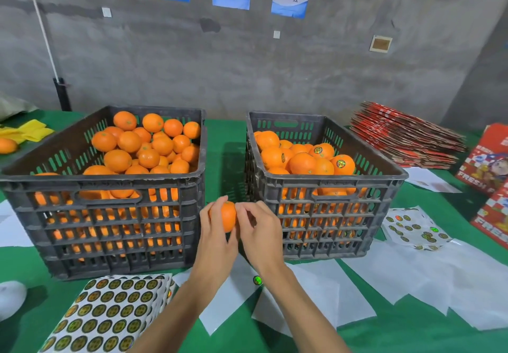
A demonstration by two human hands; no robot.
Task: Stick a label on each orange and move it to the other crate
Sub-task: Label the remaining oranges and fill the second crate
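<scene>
Between the two crates, my left hand (215, 231) grips an orange (226, 216) from the left side. My right hand (259, 227) touches the orange's right side with curled fingers; whether it pinches a label is hidden. The left black crate (104, 192) is heaped with unlabelled oranges (148, 144). Oranges in the right black crate (327, 185) carry round dark labels (341, 163). A full sheet of round labels (110, 314) lies at the front left.
Blank white backing sheets (412, 284) litter the green table (398, 336). A partly used label sheet (415, 229) lies right of the right crate. Flattened red cartons (404, 135) and printed boxes (489, 157) stand at the right. One loose label (257, 280) lies by my right wrist.
</scene>
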